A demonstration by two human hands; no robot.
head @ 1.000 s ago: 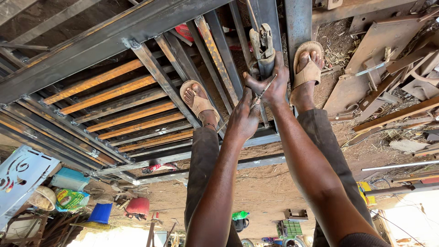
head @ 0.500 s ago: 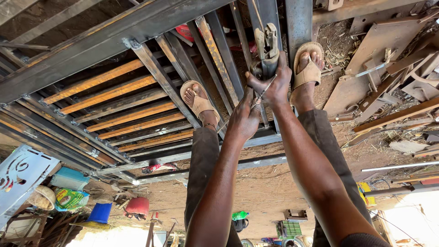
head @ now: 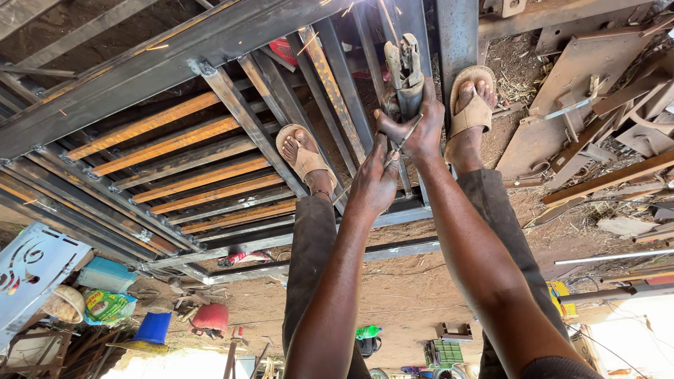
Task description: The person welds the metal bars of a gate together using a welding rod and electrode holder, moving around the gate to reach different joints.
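Head view: both hands (head: 400, 151) around grinder (head: 406, 70) over steel frame (head: 232, 84).

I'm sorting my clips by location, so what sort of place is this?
Most likely an open-air metalworking yard: a welded steel frame lies on bare dirt, scrap metal plates are piled nearby, and both hands grip a power tool throwing sparks.

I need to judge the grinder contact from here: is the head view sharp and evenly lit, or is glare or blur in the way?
Head view: the picture appears upside down; both hands, left hand and right hand, are sharp on the angle grinder; spark streaks cross the metal frame; the bottom edge and lower right corner are blown out by daylight; no strong shadows on the hands.
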